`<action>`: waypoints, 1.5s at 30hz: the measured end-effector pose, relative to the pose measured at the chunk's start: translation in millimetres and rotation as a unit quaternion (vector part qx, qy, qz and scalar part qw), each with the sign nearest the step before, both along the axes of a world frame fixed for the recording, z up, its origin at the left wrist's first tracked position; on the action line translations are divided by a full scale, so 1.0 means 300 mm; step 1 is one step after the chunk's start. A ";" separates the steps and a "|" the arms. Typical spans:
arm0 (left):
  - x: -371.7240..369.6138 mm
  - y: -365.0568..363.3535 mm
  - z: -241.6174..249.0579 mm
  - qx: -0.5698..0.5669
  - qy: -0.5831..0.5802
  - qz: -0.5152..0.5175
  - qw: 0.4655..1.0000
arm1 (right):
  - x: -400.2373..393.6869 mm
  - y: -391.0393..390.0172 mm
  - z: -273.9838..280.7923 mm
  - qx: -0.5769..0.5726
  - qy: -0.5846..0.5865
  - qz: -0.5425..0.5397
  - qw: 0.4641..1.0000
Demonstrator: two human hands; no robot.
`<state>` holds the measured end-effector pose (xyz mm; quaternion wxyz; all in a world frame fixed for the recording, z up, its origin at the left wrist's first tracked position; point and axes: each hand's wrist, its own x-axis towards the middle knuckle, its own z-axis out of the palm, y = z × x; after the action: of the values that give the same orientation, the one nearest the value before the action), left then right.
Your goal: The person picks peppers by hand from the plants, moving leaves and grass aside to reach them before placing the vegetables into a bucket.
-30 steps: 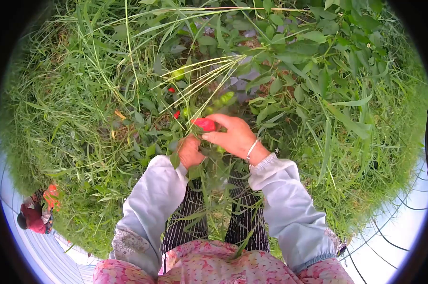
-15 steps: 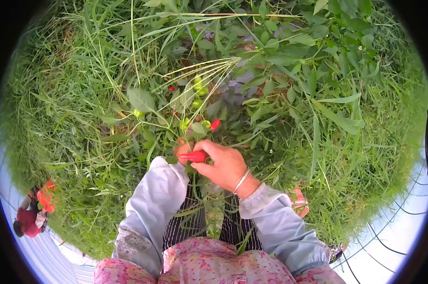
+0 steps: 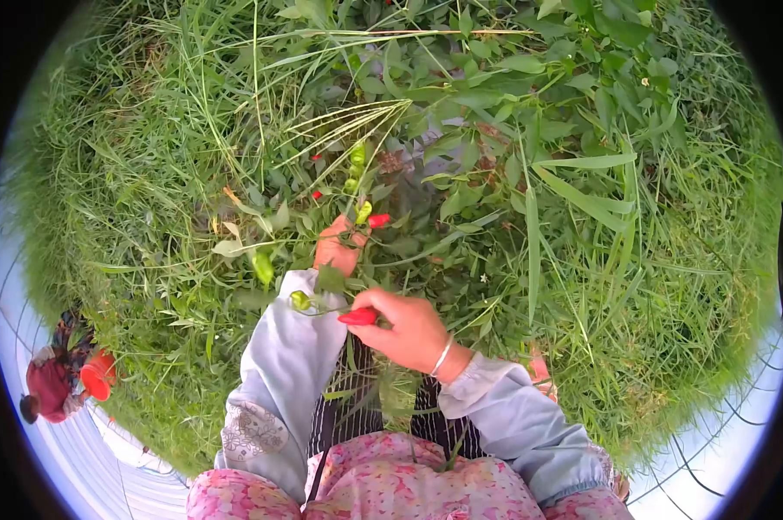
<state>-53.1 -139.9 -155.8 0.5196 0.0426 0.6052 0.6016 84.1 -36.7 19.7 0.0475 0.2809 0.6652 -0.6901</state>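
My right hand (image 3: 396, 325) pinches a red pepper (image 3: 359, 318) between thumb and fingers, just in front of my left sleeve. Farther forward, my left hand (image 3: 339, 246) is closed around stems of the pepper plant (image 3: 474, 199); leaves partly cover its fingers. Just beyond those fingers hang another red pepper (image 3: 378, 221) and a green pepper (image 3: 363, 212). One more green pepper (image 3: 300, 301) lies over my left cuff, and a longer green pepper (image 3: 263, 266) hangs left of my left hand.
Tall grass (image 3: 582, 195) and leafy plants surround me. Behind my right forearm stands a partly hidden orange-pink container (image 3: 541, 374). At far left is a person in dark red (image 3: 49, 386) beside a red-orange bucket (image 3: 98, 374).
My right hand has drawn back toward my body with the red pepper, apart from my left hand. My left hand has moved forward and shows more. The plant's branches have shifted.
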 end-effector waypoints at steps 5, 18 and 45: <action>0.009 0.010 0.025 -0.005 -0.136 -0.012 0.991 | 0.098 0.007 -0.022 0.029 0.000 -0.047 0.998; -0.008 0.054 0.061 0.067 0.338 -0.406 0.847 | -0.046 -0.067 -0.104 -0.371 0.054 -0.348 0.859; -0.129 0.123 0.233 -0.224 -0.029 -0.211 0.951 | 0.146 0.016 -0.174 -0.356 -0.101 -0.378 0.848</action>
<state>-91.8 -102.9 -85.9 0.6483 0.0347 0.6861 0.3282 128.1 -31.8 -32.5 -0.0538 0.5426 0.2076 -0.8121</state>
